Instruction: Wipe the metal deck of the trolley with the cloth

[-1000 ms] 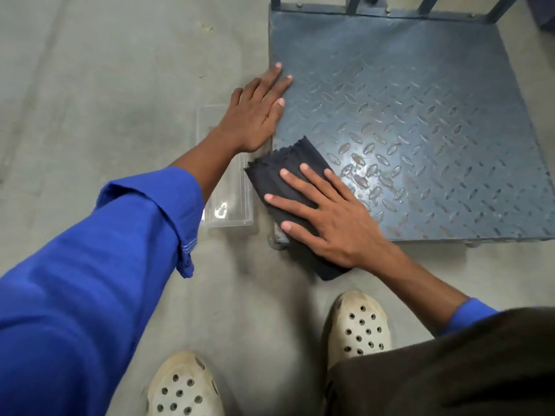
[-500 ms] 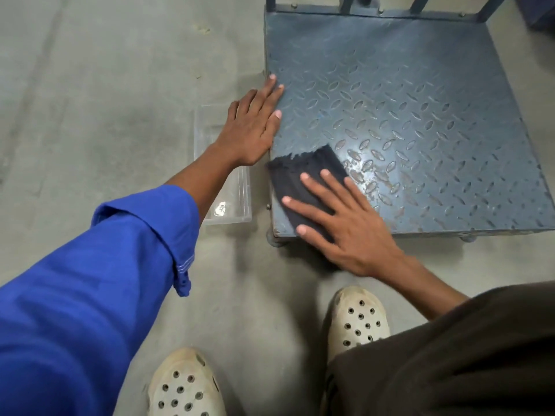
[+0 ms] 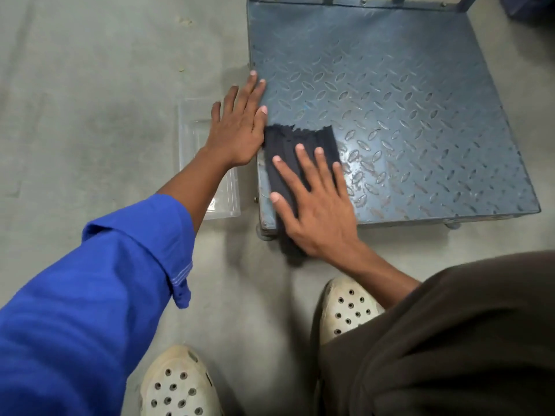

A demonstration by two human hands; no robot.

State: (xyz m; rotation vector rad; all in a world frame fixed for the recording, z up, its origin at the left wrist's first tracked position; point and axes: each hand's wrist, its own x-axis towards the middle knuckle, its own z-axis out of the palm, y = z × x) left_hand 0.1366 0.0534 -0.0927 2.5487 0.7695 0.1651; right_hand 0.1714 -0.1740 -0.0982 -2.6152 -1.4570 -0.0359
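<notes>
Here the dark cloth lies on the near left corner of the trolley's metal deck, pinned flat under the right hand, fingers spread. The left hand, fingers straight, rests on the deck's left edge, touching the cloth's left side.

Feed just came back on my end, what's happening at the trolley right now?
A person is wiping the trolley's metal deck. The right hand presses a dark cloth flat on the deck's near left corner, fingers spread; part of the cloth hangs over the near edge. The left hand rests flat on the deck's left edge, beside a clear tray on the floor.
</notes>
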